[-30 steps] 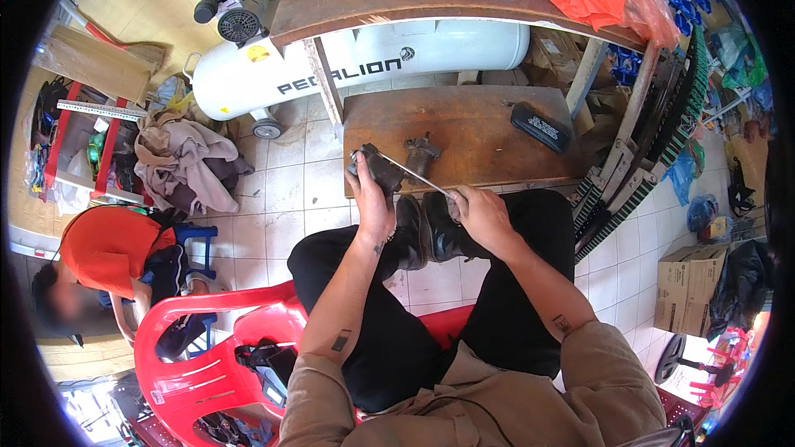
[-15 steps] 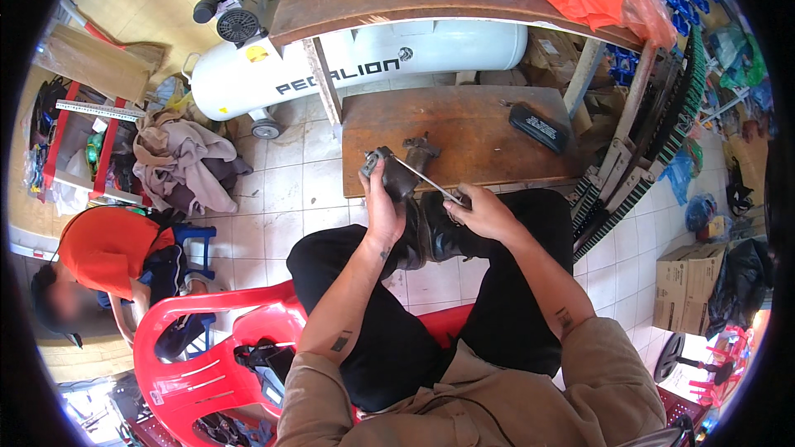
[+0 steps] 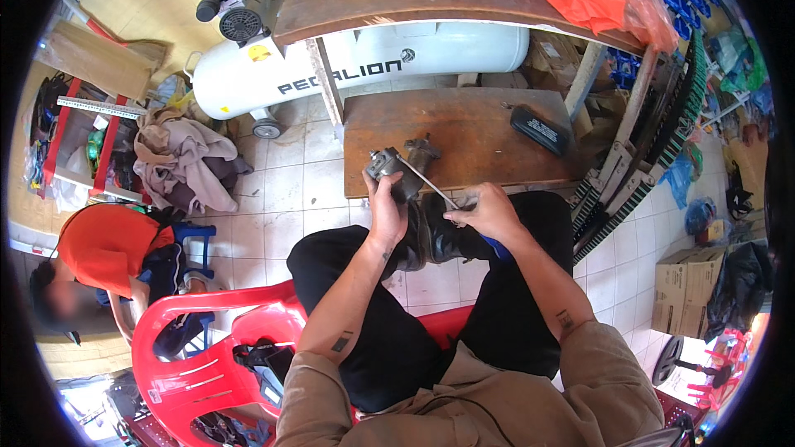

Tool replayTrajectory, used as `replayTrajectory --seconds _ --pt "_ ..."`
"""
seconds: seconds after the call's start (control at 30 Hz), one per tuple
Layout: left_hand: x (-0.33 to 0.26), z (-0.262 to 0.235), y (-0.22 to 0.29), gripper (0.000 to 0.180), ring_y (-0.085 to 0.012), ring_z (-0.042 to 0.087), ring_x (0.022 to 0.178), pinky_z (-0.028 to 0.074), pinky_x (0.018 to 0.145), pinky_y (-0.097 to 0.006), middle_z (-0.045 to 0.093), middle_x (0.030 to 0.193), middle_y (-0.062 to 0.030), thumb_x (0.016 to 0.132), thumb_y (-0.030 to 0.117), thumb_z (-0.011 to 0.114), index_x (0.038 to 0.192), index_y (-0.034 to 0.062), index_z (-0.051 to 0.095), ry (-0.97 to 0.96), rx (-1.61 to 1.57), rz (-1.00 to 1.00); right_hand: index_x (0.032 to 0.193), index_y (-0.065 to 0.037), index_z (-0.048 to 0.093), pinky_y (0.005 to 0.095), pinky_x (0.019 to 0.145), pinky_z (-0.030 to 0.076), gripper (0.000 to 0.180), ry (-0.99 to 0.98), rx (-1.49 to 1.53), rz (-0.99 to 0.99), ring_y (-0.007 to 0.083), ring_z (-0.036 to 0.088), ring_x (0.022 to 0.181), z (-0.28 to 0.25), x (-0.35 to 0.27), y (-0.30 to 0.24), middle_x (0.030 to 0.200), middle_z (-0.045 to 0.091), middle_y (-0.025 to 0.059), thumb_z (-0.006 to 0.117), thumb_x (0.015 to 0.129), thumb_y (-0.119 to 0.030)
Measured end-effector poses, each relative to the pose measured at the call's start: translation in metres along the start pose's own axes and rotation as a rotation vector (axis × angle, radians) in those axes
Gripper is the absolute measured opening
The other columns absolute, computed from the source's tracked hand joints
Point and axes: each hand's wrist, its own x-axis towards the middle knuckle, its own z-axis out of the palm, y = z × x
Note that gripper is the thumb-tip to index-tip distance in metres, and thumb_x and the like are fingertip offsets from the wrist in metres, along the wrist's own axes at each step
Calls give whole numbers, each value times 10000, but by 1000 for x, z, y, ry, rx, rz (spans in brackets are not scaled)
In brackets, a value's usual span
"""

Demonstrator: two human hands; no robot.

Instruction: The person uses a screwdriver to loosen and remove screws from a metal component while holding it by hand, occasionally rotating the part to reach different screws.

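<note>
I could steer a hand over the low bench [image 3: 476, 132], between the loose metal part [image 3: 424, 149] and the black case [image 3: 538, 127]. Nearer me, a thin rod [image 3: 430, 182] slants from the held metal part [image 3: 404, 184] in the left hand [image 3: 386, 211] to the right hand [image 3: 486, 213], closing that gap. Green-edged rails [image 3: 617, 178] bar my right.

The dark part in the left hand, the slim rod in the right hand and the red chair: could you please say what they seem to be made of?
Dark part: probably metal, dull and grimy, with greyish patches at one end. Slim rod: likely steel, from its smooth, silvery look. Red chair: apparently moulded plastic, given its glossy highlights and rounded edges.
</note>
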Motion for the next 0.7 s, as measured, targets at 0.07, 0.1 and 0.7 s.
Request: replayTrajectory --seconds 0.07,0.1,0.7 --pt "-1 1 0 511 -207 549 1005 480 817 -355 511 1133 -73 825 95 611 1268 173 368 -11 -13 -2 950 21 666 298 636 532 290 28 -122 7 173 676 695 2 1 -7 781 703 110 611 966 -263" --pt "-3 3 1 518 -212 549 1005 482 818 -356 510 1132 -76 824 82 610 1272 171 365 -20 -14 0 969 16 663 296 644 536 286 44 -183 13 170 678 717 2 1 -9 799 704 115 597 974 -261" --pt "-6 5 4 569 -218 542 1066 481 877 -363 489 1176 -83 834 43 658 1290 166 341 -27 11 36 996 62 637 261 542 513 236 0 317 -5 126 655 637 -3 -7 -8 837 700 111 756 834 -61"
